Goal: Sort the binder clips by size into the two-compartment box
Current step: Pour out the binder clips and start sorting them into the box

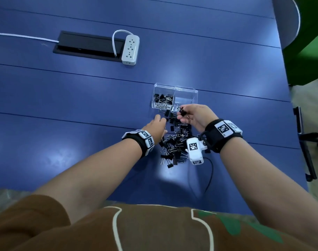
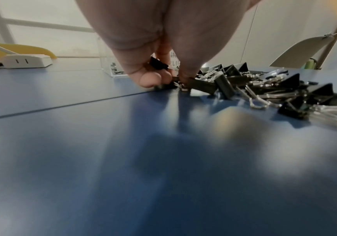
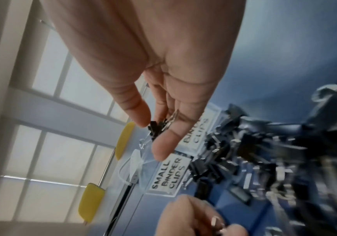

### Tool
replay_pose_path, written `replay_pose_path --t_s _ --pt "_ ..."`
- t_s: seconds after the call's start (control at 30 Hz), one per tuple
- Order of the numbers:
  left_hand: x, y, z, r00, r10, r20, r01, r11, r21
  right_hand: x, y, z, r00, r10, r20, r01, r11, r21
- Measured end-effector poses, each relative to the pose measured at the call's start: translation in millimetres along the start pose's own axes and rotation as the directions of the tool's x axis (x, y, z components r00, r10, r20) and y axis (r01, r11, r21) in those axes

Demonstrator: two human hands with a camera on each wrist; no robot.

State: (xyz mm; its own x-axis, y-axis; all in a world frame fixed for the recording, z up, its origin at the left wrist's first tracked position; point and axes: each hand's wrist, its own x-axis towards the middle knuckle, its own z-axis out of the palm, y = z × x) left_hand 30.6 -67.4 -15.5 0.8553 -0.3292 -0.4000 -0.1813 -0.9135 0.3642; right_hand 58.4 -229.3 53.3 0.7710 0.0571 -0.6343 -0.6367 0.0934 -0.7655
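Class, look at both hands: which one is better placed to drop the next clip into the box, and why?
Right. The right hand already pinches a small binder clip lifted beside the box. The left hand is down at the pile on the table, fingers closing on a clip there.

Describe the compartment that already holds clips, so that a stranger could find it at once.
On the blue table a clear two-compartment box stands beyond the loose clip pile. Take its left half: it holds small black clips and is labelled SMALL BINDER CLIPS, while the right half looks empty.
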Motion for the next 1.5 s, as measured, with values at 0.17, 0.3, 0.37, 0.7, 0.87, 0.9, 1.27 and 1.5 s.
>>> replay_pose_path --t_s 0.17,0.3,0.37,0.7,0.87,0.9,1.27,1.5 --pt "-8.9 -8.2 -1.8 1.000 0.006 -0.009 -0.006 1.000 0.014 24.6 -29.2 36.8 0.997 -0.076 -0.027 0.073 0.994 -0.075" --pt "-13.1 -16.1 -6.0 1.000 0.009 0.003 -0.009 0.999 -0.050 38.1 -32.6 45.3 0.979 -0.196 -0.051 0.155 0.888 -0.432" --pt "-15.2 -19.9 -10.1 1.000 -0.003 -0.023 0.001 0.994 -0.112 37.9 -28.1 41.8 0.960 -0.276 -0.051 0.199 0.796 -0.571" --pt "33.4 -4.9 -80.3 0.941 -0.143 -0.306 0.001 0.906 -0.422 11.4 44.7 24.5 0.970 -0.159 0.182 0.215 0.220 -0.952" --pt "47.8 -2.6 -82.3 0.968 -0.118 -0.222 0.033 0.936 -0.350 14.9 60.7 21.6 0.957 -0.202 0.207 0.246 0.196 -0.949" --pt "46.7 -2.5 -80.7 0.970 -0.106 -0.220 0.027 0.942 -0.334 14.2 60.0 20.3 0.952 -0.225 0.209 0.260 0.226 -0.939" --pt "12.8 5.5 -15.6 0.973 0.162 -0.166 -0.170 0.985 -0.033 9.6 37.1 -16.8 0.972 -0.121 -0.203 0.095 0.987 -0.132" --pt "7.2 -4.9 -2.8 0.971 0.185 -0.151 -0.172 0.980 0.097 19.9 52.0 -4.0 0.966 -0.258 0.033 0.140 0.411 -0.901"
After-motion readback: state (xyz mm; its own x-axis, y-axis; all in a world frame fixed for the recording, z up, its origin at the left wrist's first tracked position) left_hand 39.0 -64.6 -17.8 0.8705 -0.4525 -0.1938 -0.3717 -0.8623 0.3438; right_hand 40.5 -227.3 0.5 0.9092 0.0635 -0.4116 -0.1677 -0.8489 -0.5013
